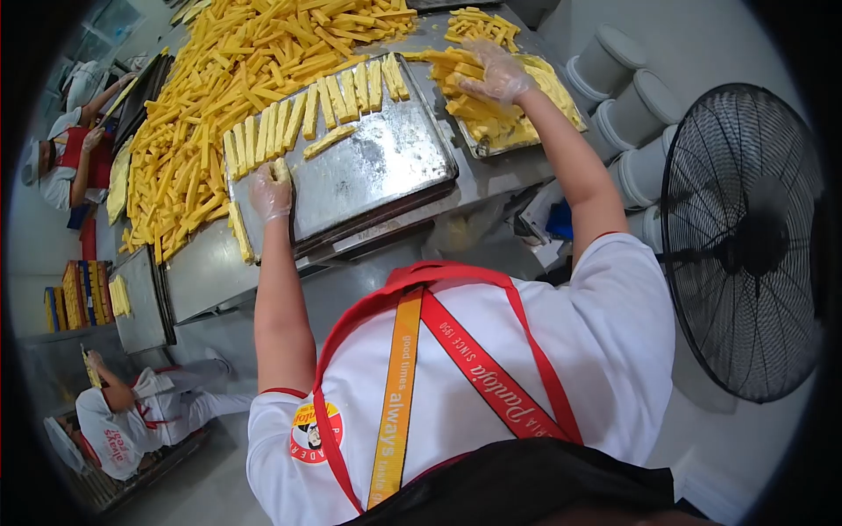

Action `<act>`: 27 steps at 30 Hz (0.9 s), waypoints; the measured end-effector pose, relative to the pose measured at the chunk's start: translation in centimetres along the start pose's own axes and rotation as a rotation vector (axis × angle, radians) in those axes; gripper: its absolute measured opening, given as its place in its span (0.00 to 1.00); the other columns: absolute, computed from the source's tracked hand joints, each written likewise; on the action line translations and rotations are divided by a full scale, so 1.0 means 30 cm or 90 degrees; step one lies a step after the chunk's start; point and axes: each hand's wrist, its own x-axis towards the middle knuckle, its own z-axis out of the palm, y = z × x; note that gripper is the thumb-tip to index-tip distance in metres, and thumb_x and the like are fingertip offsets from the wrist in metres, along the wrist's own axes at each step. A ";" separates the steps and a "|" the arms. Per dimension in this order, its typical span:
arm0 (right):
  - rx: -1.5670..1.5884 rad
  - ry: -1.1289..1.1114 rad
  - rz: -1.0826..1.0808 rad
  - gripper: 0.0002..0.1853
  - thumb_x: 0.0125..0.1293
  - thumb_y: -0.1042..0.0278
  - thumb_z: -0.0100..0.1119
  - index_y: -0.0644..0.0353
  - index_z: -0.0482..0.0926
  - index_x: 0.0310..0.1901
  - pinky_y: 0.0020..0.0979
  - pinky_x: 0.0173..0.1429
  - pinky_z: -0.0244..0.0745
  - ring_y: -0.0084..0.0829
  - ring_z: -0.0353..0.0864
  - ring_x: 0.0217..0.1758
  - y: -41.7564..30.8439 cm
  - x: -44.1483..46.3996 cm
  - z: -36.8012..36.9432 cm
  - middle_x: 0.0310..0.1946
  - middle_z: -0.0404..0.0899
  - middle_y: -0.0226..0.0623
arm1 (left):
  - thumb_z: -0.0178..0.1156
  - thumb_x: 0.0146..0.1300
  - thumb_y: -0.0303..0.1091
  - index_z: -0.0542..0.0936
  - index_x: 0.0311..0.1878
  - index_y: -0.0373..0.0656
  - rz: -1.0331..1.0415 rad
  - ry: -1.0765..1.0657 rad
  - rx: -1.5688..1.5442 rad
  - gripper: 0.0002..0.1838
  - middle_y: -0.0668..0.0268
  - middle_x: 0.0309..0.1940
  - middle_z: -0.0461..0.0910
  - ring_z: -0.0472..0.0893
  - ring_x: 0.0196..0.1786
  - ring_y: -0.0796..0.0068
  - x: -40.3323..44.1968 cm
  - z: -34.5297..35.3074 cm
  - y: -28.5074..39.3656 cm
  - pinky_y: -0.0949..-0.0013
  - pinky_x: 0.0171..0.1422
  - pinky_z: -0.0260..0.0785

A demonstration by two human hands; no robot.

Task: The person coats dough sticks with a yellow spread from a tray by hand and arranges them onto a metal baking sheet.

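My left hand (270,191), in a clear plastic glove, is closed at the near left edge of a metal baking tray (386,167). A short pale-yellow coated stick (281,170) shows between its fingers. Coated sticks (289,121) stand side by side in a row along the tray's far side, and one coated stick (330,141) lies apart, slanted. Over on the right, my gloved right hand (498,74) rests with spread fingers on a heap of plain yellow sticks (452,74). That heap sits on a second tray (526,136) smeared with yellow cream. The fingers' undersides are hidden.
A large pile of yellow sticks (202,114) covers the far left of the metal table (206,280). White buckets (636,105) and a black fan (745,237) stand at right. Two other people (132,421) (74,158) work at left, near another tray (140,302).
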 end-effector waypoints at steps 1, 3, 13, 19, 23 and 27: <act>0.028 0.019 0.023 0.42 0.61 0.34 0.52 0.47 0.55 0.72 0.37 0.77 0.48 0.41 0.51 0.76 -0.012 -0.024 -0.033 0.73 0.54 0.44 | 0.63 0.58 0.44 0.82 0.29 0.43 -0.002 0.004 -0.015 0.14 0.55 0.26 0.80 0.79 0.33 0.53 0.002 -0.003 -0.003 0.55 0.40 0.70; 0.096 0.141 0.048 0.36 0.61 0.39 0.55 0.49 0.65 0.68 0.38 0.74 0.55 0.42 0.59 0.73 -0.031 -0.106 -0.058 0.69 0.62 0.45 | 0.63 0.58 0.44 0.82 0.29 0.43 -0.009 0.004 -0.045 0.14 0.54 0.26 0.80 0.79 0.34 0.52 -0.005 0.001 -0.007 0.54 0.41 0.70; 0.128 -0.016 0.010 0.16 0.56 0.59 0.55 0.52 0.80 0.46 0.41 0.55 0.73 0.45 0.77 0.51 -0.235 -0.443 0.067 0.45 0.80 0.45 | 0.63 0.59 0.47 0.82 0.30 0.40 -0.037 -0.052 -0.109 0.17 0.51 0.26 0.81 0.79 0.30 0.52 0.022 0.008 -0.063 0.56 0.38 0.71; 0.162 0.005 -0.055 0.10 0.55 0.64 0.54 0.56 0.81 0.36 0.45 0.48 0.73 0.48 0.79 0.43 -0.201 -0.421 0.074 0.35 0.80 0.45 | 0.64 0.60 0.47 0.79 0.30 0.35 -0.099 -0.002 -0.130 0.20 0.57 0.21 0.79 0.76 0.24 0.65 0.068 -0.044 -0.067 0.60 0.33 0.68; 0.190 0.025 -0.149 0.07 0.53 0.65 0.56 0.57 0.79 0.32 0.47 0.44 0.73 0.49 0.78 0.38 -0.157 -0.403 0.082 0.30 0.79 0.46 | 0.66 0.60 0.42 0.79 0.34 0.39 0.078 -0.022 -0.157 0.14 0.55 0.29 0.80 0.77 0.28 0.61 0.048 -0.157 0.394 0.59 0.34 0.69; 0.269 0.078 -0.247 0.07 0.51 0.64 0.58 0.58 0.78 0.29 0.47 0.42 0.73 0.49 0.79 0.36 -0.087 -0.390 0.158 0.28 0.78 0.46 | 0.67 0.56 0.32 0.78 0.51 0.43 0.400 -0.145 -0.289 0.18 0.57 0.48 0.80 0.78 0.52 0.58 -0.049 -0.046 0.876 0.61 0.56 0.71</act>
